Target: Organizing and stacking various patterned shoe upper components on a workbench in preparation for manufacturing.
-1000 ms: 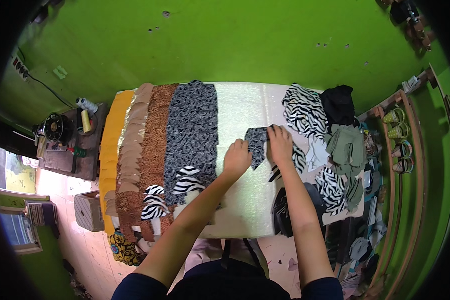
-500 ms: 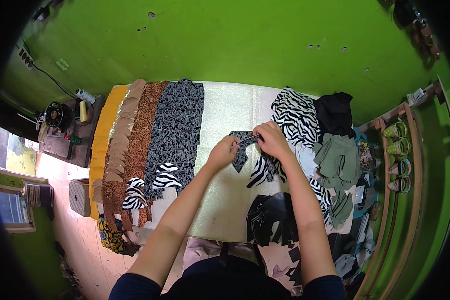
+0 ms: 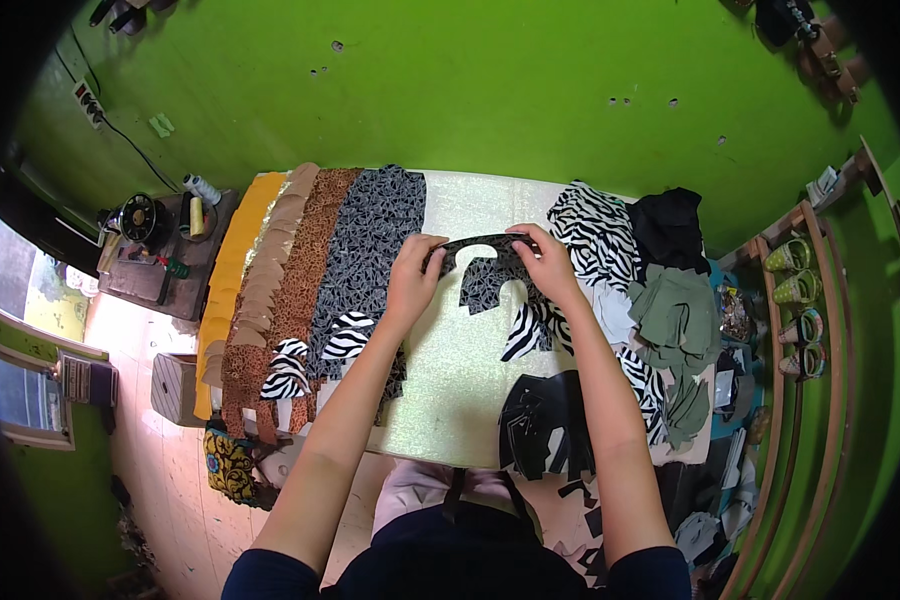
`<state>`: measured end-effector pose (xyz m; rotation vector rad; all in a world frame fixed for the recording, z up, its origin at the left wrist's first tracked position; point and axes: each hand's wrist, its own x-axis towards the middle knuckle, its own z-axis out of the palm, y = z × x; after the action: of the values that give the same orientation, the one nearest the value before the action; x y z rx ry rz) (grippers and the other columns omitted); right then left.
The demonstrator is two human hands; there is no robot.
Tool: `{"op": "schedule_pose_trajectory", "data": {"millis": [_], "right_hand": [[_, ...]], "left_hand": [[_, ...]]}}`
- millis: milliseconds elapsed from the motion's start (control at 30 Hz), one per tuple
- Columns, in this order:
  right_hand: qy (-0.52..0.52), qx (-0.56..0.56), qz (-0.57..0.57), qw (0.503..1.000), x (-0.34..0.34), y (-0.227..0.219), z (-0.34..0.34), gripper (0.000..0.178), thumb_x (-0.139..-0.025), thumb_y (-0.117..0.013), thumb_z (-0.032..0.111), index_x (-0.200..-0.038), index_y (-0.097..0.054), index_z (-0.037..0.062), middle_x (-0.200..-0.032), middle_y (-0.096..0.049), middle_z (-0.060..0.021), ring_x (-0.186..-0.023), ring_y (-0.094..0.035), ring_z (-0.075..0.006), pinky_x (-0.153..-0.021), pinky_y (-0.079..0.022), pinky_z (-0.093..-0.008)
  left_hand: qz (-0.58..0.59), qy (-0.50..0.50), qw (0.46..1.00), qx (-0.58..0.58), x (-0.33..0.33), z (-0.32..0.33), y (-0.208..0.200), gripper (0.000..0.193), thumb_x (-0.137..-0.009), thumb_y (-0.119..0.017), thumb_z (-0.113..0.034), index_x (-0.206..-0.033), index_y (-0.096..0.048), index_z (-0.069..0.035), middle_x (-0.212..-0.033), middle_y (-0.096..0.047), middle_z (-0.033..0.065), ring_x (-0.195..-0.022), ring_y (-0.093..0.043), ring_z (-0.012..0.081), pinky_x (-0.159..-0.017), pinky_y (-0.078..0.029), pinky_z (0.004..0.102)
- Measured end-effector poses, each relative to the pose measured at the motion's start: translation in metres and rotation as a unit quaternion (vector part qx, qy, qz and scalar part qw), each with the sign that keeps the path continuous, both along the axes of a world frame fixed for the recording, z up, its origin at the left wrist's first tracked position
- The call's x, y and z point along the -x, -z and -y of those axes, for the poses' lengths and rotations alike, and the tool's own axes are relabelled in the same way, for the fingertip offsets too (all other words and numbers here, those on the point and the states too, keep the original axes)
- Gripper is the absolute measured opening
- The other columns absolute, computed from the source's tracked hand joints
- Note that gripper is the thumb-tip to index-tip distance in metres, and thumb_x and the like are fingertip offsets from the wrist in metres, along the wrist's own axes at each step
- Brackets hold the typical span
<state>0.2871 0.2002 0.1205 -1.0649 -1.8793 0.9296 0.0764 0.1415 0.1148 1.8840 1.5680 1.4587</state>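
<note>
Between my two hands a dark, curved piece of patterned fabric (image 3: 480, 240) is held up over the table by its ends. My left hand (image 3: 415, 272) pinches its left end, and my right hand (image 3: 547, 262) pinches the right end with thumb and fingers. Just below it on the table lies a grey-and-black patterned cut piece (image 3: 482, 286) with a curved edge. Zebra-print pieces (image 3: 522, 333) lie beside my right forearm, which partly hides them. Two more zebra-print pieces (image 3: 348, 336) rest to the left of my left forearm.
Overlapping rows of yellow (image 3: 238, 255), tan, leopard-print (image 3: 305, 270) and grey-black pieces (image 3: 375, 235) cover the table's left side. Zebra fabric (image 3: 595, 230), black cloth (image 3: 667, 225) and olive pieces (image 3: 675, 310) pile up at right. Black pieces (image 3: 545, 425) lie at the front edge. A shoe rack (image 3: 820, 300) stands right.
My hands have moved apart and slightly away from me, and the patterned piece now spans between them in an arch. The whole view has shifted a little.
</note>
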Motion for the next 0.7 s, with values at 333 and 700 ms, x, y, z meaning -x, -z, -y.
{"op": "schedule_pose_trajectory", "data": {"millis": [333, 700], "right_hand": [[0.065, 0.159, 0.066, 0.983, 0.029, 0.067, 0.087, 0.032, -0.078, -0.062, 0.013, -0.11, -0.055, 0.0093, -0.096, -0.062, -0.016, -0.09, -0.059, -0.0251, -0.077, -0.046, -0.0324], [0.262, -0.022, 0.348, 0.9, 0.023, 0.11, 0.117, 0.037, -0.072, -0.066, 0.022, -0.102, -0.055, 0.0008, -0.1, -0.052, -0.0162, -0.099, -0.048, -0.0339, -0.083, -0.042, -0.0387]], "left_hand": [[0.012, 0.002, 0.979, 0.203, 0.04, 0.062, 0.071, 0.021, -0.081, -0.057, -0.008, -0.101, -0.057, -0.001, -0.095, -0.063, 0.0143, -0.089, -0.061, 0.0244, -0.078, -0.046, 0.0312], [-0.16, -0.034, 0.967, 0.197, 0.02, 0.081, 0.101, 0.022, -0.073, -0.057, -0.007, -0.095, -0.059, -0.004, -0.1, -0.055, 0.0148, -0.095, -0.052, 0.0311, -0.083, -0.042, 0.0384]]}}
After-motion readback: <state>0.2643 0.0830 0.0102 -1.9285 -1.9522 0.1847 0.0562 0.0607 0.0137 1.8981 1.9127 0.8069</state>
